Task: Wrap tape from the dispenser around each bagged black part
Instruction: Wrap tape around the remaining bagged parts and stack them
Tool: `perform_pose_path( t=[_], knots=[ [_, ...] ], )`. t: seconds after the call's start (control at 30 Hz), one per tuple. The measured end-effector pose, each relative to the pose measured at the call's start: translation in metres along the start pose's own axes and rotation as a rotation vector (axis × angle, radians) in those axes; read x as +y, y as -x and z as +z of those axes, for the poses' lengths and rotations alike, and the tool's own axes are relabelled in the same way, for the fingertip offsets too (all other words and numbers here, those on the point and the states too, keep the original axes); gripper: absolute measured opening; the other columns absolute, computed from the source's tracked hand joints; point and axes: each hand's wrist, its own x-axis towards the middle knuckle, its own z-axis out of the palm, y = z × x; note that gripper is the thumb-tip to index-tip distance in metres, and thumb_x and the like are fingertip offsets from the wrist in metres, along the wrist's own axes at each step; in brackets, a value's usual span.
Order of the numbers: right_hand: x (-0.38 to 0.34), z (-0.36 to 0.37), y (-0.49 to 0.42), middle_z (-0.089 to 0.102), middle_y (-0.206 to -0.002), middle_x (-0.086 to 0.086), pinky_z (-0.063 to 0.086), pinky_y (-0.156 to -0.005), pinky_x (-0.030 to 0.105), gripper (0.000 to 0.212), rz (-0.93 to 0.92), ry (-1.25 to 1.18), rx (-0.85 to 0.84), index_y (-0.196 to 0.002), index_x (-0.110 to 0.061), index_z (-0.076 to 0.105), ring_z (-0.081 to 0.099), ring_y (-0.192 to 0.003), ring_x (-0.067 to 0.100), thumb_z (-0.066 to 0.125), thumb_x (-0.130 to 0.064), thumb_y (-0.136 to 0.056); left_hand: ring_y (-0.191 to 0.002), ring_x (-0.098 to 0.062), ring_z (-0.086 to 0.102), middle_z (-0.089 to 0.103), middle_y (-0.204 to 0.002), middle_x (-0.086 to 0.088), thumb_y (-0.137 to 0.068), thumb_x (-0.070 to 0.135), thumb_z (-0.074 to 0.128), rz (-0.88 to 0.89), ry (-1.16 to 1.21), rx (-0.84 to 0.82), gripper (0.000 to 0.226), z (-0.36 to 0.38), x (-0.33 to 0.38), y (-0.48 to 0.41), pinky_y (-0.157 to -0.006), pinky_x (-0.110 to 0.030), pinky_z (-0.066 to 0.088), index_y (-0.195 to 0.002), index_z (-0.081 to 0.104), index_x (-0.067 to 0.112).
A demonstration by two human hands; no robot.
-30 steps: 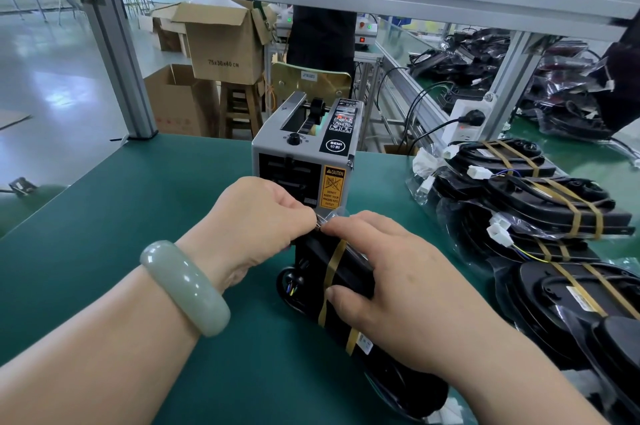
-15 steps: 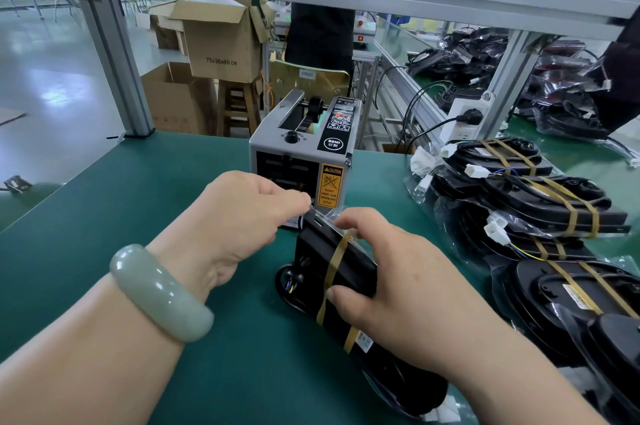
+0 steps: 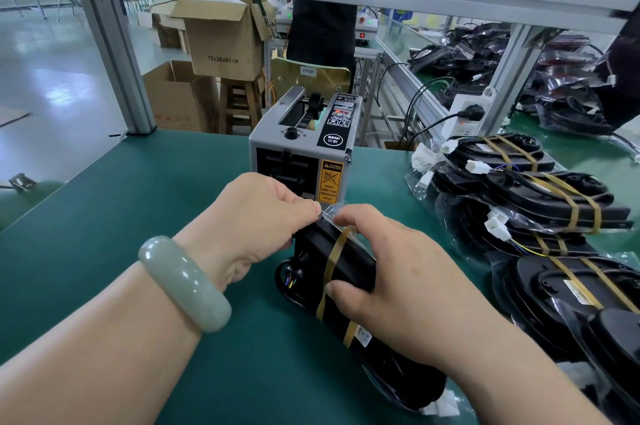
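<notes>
Head view. Left hand [image 3: 256,216] is back at the top end of the bagged black part [image 3: 353,265]. Half a second ago it was raised toward the tape dispenser [image 3: 304,154], clear of the bag. Its fingers are now curled and pinch the loose clear plastic there, touching the right fingertips. Cannot tell whether it carries a fresh strip of tape.

Right hand [image 3: 398,279] has not shifted: it grasps the part from above, thumb pressing the near side by the tape band [image 3: 334,253]. The part lies slantwise on the bench [image 3: 156,202], just in front of the dispenser, with a second band [image 3: 349,332] lower down.

Judgement: bag end is being folded or held down for another wrap, so this piece looks nearly done. Taped parts [image 3: 554,202] are piled to the right.
</notes>
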Motion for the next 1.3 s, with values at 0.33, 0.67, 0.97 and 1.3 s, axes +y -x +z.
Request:
perform_pose_path(
  t=[0.33,0.67,0.97,1.3],
  knots=[
    [0.001,0.003,0.0,0.053,-0.113,-0.022,0.036,-0.075,0.02,0.064,-0.039,0.029,0.022,-0.125,-0.053,0.026,0.049,-0.099,0.004,0.064,-0.043,-0.075,-0.052,-0.016,0.044,0.05,-0.055,-0.004,-0.078,0.025,0.073,0.056,-0.054,0.039,0.032,0.002,-0.007,-0.001,-0.054,-0.026,0.045,-0.055,0.06,0.007],
    [-0.003,0.003,-0.004,0.049,-0.12,-0.019,0.045,-0.092,0.029,0.065,-0.085,0.028,-0.013,-0.127,-0.057,0.023,0.052,-0.11,0.012,0.063,-0.042,-0.078,-0.061,-0.015,0.058,0.064,-0.07,-0.001,-0.072,0.019,0.078,0.006,0.052,0.081,0.014,-0.001,-0.01,0.0,-0.061,-0.03,0.054,-0.071,0.064,0.019],
    [-0.002,0.002,-0.003,0.055,-0.099,-0.016,0.042,-0.072,0.023,0.057,-0.073,0.031,-0.013,-0.119,-0.048,0.029,0.053,-0.088,0.009,0.065,-0.042,-0.075,-0.057,-0.003,0.059,0.066,-0.068,0.008,-0.085,0.036,0.067,-0.11,0.165,-0.109,0.016,0.001,-0.011,-0.003,-0.052,-0.021,0.047,-0.076,0.067,0.023],
    [0.008,0.001,-0.004,0.063,-0.097,-0.018,0.046,-0.072,0.019,0.053,-0.002,-0.091,-0.002,-0.113,-0.047,0.035,0.058,-0.086,0.003,0.07,-0.045,-0.072,-0.078,-0.02,0.059,0.071,-0.089,-0.019,-0.09,0.01,0.062,0.132,0.122,-0.302,0.015,-0.001,-0.012,-0.005,-0.079,-0.038,0.05,-0.089,0.074,0.019]
  ],
)
